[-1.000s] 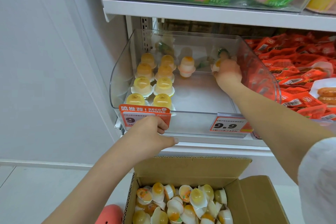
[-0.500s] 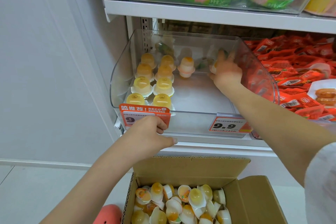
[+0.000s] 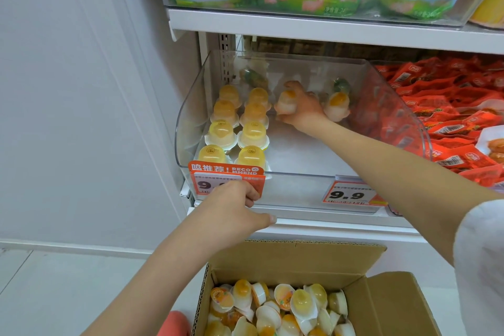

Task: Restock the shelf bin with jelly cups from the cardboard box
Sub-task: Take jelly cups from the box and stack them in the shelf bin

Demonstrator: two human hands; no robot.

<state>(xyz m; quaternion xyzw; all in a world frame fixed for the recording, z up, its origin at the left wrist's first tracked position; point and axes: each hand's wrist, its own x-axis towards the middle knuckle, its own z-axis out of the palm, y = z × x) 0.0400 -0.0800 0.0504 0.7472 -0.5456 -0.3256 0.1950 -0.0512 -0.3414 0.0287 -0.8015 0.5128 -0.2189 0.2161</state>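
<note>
The clear plastic shelf bin [image 3: 296, 191] sits on the middle shelf. Two columns of yellow jelly cups [image 3: 253, 132] stand along its left side. My right hand [image 3: 304, 112] reaches deep into the bin and is closed around a jelly cup [image 3: 285, 103] next to the back of the columns. Another jelly cup [image 3: 338, 107] stands alone at the back right, just right of that hand. My left hand [image 3: 231, 210] grips the bin's front lip over an orange price tag [image 3: 226, 172]. Below, the open cardboard box [image 3: 300, 256] holds several loose jelly cups [image 3: 301, 304].
Red snack packets [image 3: 447, 120] fill the neighbouring bin on the right. A white shelf [image 3: 327, 27] with blue-green bags hangs just above the bin. A white wall [image 3: 81, 117] lies to the left. A second price tag [image 3: 347, 195] is on the bin's front right.
My right hand has moved left from the bin's back right corner to the cup in the middle. A cup now stands where the hand was. My left hand has stayed put.
</note>
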